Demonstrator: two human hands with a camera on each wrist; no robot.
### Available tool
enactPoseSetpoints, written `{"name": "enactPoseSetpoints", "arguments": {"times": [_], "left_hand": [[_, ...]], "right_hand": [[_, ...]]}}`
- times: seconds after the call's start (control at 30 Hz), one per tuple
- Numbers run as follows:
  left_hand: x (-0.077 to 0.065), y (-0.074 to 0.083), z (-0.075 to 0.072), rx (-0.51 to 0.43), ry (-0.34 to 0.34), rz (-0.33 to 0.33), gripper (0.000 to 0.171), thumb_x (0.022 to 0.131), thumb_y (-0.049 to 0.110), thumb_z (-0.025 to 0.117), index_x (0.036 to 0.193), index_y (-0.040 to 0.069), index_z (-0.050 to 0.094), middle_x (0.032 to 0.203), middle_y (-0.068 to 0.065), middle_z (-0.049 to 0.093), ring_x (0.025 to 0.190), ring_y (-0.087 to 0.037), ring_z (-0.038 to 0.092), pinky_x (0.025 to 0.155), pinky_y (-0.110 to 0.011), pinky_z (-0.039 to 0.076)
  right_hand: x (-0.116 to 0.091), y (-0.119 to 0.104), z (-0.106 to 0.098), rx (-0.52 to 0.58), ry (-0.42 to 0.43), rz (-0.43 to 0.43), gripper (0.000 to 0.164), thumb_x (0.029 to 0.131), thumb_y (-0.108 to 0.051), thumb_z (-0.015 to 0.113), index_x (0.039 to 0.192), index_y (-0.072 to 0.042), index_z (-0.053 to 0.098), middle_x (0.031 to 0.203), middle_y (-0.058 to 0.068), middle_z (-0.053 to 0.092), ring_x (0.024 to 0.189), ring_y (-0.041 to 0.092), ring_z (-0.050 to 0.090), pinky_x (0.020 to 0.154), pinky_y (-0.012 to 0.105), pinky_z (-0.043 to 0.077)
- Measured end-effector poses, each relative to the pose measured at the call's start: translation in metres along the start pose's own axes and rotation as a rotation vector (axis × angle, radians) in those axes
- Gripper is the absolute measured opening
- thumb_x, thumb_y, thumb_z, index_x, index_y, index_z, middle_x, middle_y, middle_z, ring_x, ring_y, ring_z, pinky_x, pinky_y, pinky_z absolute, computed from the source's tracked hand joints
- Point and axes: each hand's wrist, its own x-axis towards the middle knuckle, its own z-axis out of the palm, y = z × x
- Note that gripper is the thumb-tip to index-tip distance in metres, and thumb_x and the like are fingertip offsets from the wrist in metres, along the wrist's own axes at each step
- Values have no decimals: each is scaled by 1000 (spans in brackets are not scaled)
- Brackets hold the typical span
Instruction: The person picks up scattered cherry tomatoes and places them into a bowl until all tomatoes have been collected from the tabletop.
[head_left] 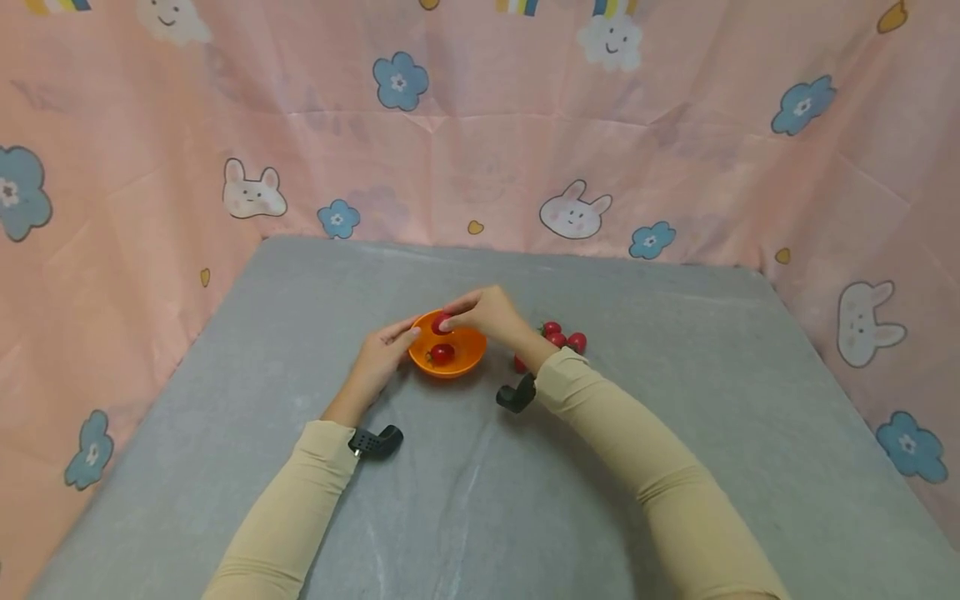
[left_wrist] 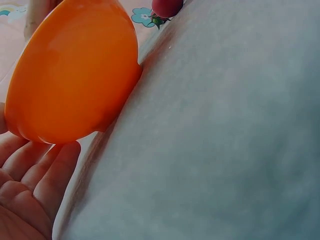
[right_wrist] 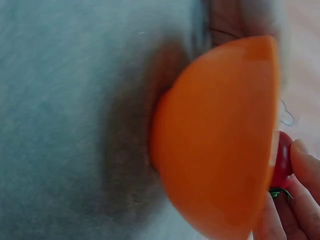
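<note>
Pink fabric [head_left: 480, 150] printed with rabbits, clouds and blue flowers hangs behind and beside a grey flat table [head_left: 195, 433]. Landmark: glossy round orange bowl [head_left: 471, 346], standing on the table, material probably plastic. Left to right: left forearm in a beige sleeve [head_left: 281, 512] comes in from front-left of bowl, black wrist device [head_left: 377, 442] on its cuff. Left hand [head_left: 375, 358] grasps bowl's left side, thumb at the rim, fingers against the outer wall; reads as a steadying hold, so a light bowl doesn't slide or tip. Inside bowl, toward the near side: one shiny red oval tomato with a green stem [head_left: 442, 355], loose, kept from rolling by the curved wall. Second red tomato [right_wrist: 283, 159], green calyx showing, is at bowl's far side, about rim level, pinched between thumb and fingers of the right hand [head_left: 491, 318]. Fingertip grip suits a small smooth fruit and probably leaves room at the rim. Right of bowl, partly behind the right wrist: a loose group of red tomatoes [head_left: 556, 339] on the table, near enough for a short reach. Exact count hidden by the arm.
</note>
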Motion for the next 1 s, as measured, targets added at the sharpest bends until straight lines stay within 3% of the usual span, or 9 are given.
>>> {"name": "enactPoseSetpoints", "arguments": {"times": [0.33, 0.63, 1.0], "left_hand": [[0, 0, 1, -11, 9, 3, 44, 102, 32, 55, 142, 12, 57, 144, -10, 57, 122, -21, 57, 84, -16, 50], [-1, -2, 0, -21, 5, 7, 44, 103, 28, 55, 142, 9, 56, 144, -10, 57, 117, -17, 60, 83, -15, 51], [1, -2, 1, -30, 1, 15, 46, 102, 34, 56, 142, 12, 56, 145, -8, 57, 122, -19, 57, 86, -16, 49]], "right_hand": [[5, 3, 12, -75, -13, -54, 27, 82, -21, 82, 106, -9, 79, 112, 9, 76, 113, 26, 63, 102, 35, 51], [10, 2, 20, -177, -16, -107, 27, 81, -20, 83, 106, -8, 79, 107, 8, 77, 109, 24, 63, 97, 32, 53], [12, -6, 24, -201, -35, -102, 29, 79, -18, 85, 106, -10, 79, 105, 6, 77, 114, 22, 64, 100, 33, 52]]}}
